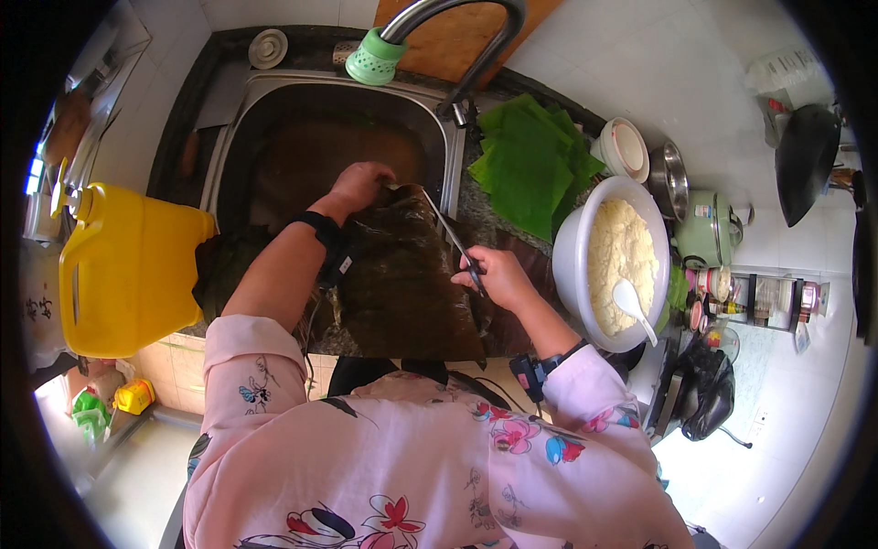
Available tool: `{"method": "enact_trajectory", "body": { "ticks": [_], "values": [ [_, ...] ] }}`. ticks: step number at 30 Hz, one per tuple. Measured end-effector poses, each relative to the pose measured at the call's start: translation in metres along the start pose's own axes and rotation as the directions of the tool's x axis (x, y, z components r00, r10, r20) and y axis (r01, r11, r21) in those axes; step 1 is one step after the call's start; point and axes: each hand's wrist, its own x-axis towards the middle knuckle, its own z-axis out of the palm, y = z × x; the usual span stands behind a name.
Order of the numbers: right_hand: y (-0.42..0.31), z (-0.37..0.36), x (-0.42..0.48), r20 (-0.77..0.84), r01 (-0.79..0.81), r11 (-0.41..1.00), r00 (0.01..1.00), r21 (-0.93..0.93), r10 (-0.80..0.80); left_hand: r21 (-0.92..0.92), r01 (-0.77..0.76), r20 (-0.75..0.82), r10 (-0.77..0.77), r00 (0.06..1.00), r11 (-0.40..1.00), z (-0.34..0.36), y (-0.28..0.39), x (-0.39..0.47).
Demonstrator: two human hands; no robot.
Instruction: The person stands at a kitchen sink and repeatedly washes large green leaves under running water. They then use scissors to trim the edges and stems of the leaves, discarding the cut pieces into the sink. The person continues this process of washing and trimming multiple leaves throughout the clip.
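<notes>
My left hand [360, 187] grips the far edge of a large dark brown-green leaf [405, 281], which hangs over the sink's near side and the counter edge. In my right hand [497, 274] is a pair of scissors [449, 233], its long blades pointing up and left along the leaf's right edge. Whether the blades are parted is not plain. Brownish water stands in the sink [451, 158] beyond my left hand. More dark leaves [230, 264] lie left of my left forearm. A stack of green cut leaf pieces [531, 165] lies on the counter right of the sink.
At right stands a white basin [568, 240] of pale crumbly dough [621, 254] with a white spoon [630, 302]. Behind it are bowls [627, 149], a metal pot [669, 180] and a green rice cooker [706, 230]. A yellow jug [137, 267] stands left. The faucet [377, 58] arches over the sink's far side.
</notes>
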Motion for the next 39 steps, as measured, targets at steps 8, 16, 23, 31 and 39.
{"method": "enact_trajectory", "body": {
  "ticks": [8,16,23,31,39],
  "values": [
    [0.002,-0.011,-0.004,0.03,-0.197,0.953,0.98,0.231,0.195,-0.438,0.167,0.18,-0.096,0.979,0.883,-0.022,-0.01,0.009],
    [0.015,-0.012,-0.003,0.045,-0.206,0.945,0.979,0.253,0.201,-0.366,0.081,0.178,-0.015,0.984,0.927,-0.037,0.024,0.005],
    [0.014,-0.01,-0.002,0.038,-0.161,0.966,0.987,0.2,0.156,-0.344,0.031,0.126,0.013,0.992,0.939,-0.058,0.026,0.021],
    [0.016,-0.001,0.003,-0.059,-0.03,0.992,0.998,0.12,0.037,-0.212,-0.046,0.089,0.067,0.994,0.976,-0.093,0.071,0.022],
    [-0.005,0.003,0.0,-0.178,0.026,0.983,0.982,-0.179,-0.058,-0.394,0.038,0.12,0.01,0.993,0.918,-0.087,0.064,0.021]
  ]
}}
